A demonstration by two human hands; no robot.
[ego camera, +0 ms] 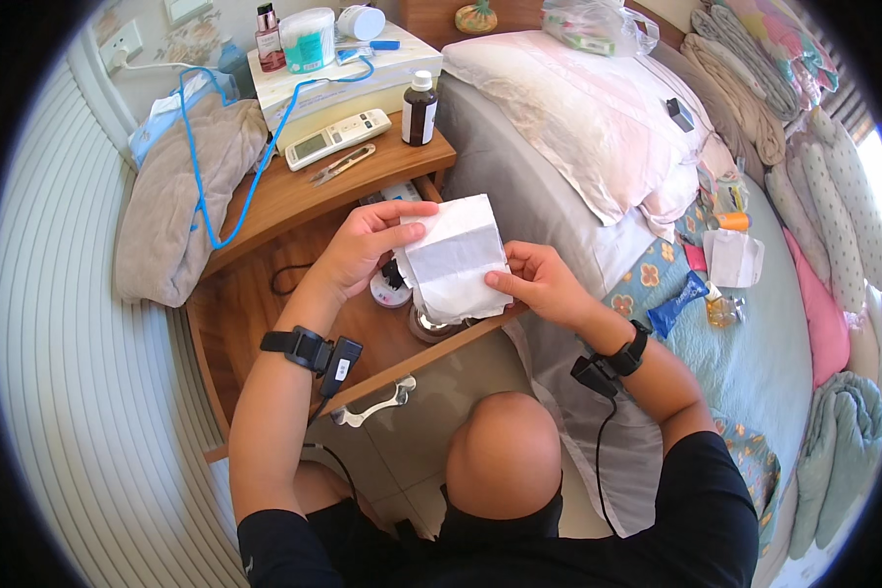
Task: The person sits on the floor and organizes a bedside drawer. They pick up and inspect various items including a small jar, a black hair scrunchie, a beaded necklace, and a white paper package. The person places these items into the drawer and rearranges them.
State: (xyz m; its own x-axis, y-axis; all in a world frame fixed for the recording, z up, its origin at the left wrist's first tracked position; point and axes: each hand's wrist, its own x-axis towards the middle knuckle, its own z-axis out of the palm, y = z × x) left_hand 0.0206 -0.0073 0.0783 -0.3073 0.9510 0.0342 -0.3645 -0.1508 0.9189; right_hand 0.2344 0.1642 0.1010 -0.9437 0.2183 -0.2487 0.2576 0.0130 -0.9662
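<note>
Both my hands hold a creased sheet of white paper above a pulled-out wooden drawer. My left hand pinches its upper left edge between thumb and fingers. At the lower right edge, my right hand grips it with the thumb on top. Beneath the paper, partly hidden, lie a round white container with something black on it and a round brown-rimmed item. A black cord rests further left in the drawer. Toward the drawer's back is a box, partly covered by the tabletop.
On the nightstand are a brown bottle, a remote control, thread snips, a box and a blue hanger over grey cloth. The bed holds a pillow, a blue packet and another paper.
</note>
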